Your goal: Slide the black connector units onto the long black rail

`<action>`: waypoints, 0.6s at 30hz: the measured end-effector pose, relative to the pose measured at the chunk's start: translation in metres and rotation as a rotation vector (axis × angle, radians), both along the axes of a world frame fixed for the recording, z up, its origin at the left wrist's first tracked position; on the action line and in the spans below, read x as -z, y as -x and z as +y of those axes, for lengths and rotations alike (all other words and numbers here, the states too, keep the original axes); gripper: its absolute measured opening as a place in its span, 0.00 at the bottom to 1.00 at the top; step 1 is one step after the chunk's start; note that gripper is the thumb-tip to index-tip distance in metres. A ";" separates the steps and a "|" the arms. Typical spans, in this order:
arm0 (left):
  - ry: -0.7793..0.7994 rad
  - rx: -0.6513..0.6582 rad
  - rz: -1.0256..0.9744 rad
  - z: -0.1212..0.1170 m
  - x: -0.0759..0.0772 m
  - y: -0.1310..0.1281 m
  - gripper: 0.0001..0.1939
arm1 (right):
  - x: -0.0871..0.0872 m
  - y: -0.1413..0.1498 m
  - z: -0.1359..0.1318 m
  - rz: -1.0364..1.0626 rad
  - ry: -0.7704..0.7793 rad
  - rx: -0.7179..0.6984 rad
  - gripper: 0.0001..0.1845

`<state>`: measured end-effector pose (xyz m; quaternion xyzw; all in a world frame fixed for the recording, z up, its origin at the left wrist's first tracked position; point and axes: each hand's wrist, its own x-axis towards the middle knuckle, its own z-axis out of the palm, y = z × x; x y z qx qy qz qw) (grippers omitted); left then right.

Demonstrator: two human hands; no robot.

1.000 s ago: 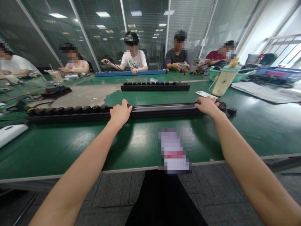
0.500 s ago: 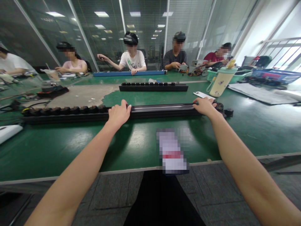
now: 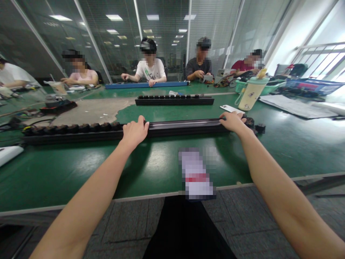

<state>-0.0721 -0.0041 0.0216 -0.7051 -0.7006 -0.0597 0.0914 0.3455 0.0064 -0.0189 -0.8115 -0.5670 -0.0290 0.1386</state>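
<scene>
A long black rail (image 3: pixel 185 127) lies across the green table (image 3: pixel 67 172) in front of me. Several black round caps (image 3: pixel 70 128) sit in a row along its left half. My left hand (image 3: pixel 134 132) grips the rail near its middle, fingers curled over the top edge. Near the rail's right end my right hand (image 3: pixel 233 121) is closed over it, next to a few more black caps (image 3: pixel 254 125). A blurred-out card (image 3: pixel 196 172) lies on the table between my arms.
A second black rail (image 3: pixel 174 100) with caps lies further back, a blue rail (image 3: pixel 145 85) beyond it. A white phone (image 3: pixel 231 108) and a pale bottle (image 3: pixel 249 94) stand right of centre. Several people sit along the far side. Papers (image 3: pixel 296 106) lie at right.
Both hands keep their grip on the rail. The view has drifted slightly, and the rail sits a little further left in the picture.
</scene>
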 end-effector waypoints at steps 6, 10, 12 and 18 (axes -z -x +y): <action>-0.007 -0.003 -0.011 -0.001 0.001 -0.001 0.28 | -0.001 0.001 0.000 0.006 0.011 0.012 0.29; -0.021 -0.007 -0.014 -0.001 0.002 -0.002 0.28 | 0.000 0.000 0.001 0.004 0.007 0.014 0.28; -0.028 -0.008 -0.015 -0.001 0.003 -0.002 0.27 | 0.001 0.000 0.001 0.003 -0.002 0.014 0.28; -0.030 -0.009 -0.023 0.000 0.003 -0.003 0.27 | 0.002 -0.001 0.002 -0.004 -0.018 0.009 0.28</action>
